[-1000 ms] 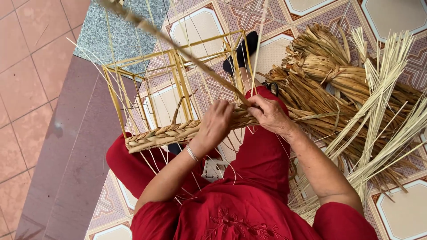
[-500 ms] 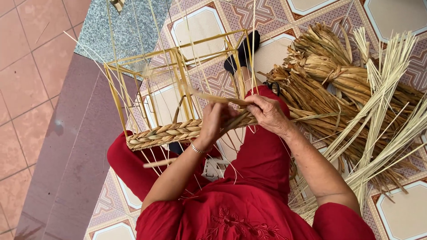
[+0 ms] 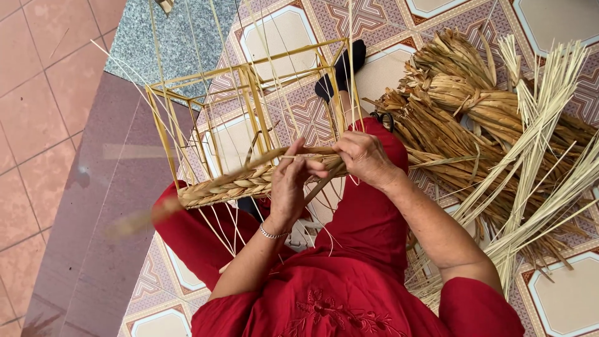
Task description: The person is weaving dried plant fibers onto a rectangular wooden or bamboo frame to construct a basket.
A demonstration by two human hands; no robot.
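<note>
A yellow box-shaped frame point(image 3: 206, 106) of thin canes rests on my lap, with a braided straw band point(image 3: 231, 185) woven along its lower edge. My left hand point(image 3: 288, 187) pinches the straw strand at the band's right end, fingers closed on it. My right hand point(image 3: 364, 157) grips the same twisted strand point(image 3: 312, 151) just to the right, close against the left hand. Thin pale stakes point(image 3: 218, 50) rise from the frame. I wear red clothes and a bracelet on the left wrist.
A heap of dried brown straw bundles point(image 3: 462, 106) lies on the patterned tile floor to the right, with long pale reeds point(image 3: 536, 143) fanned over it. A black foot covering point(image 3: 342, 68) shows beyond the frame. A grey stone slab point(image 3: 156, 50) and a purple step lie left.
The long strand that stuck up past the frame has been pulled down and across the band. Both hands have shifted slightly along the weave, staying close together.
</note>
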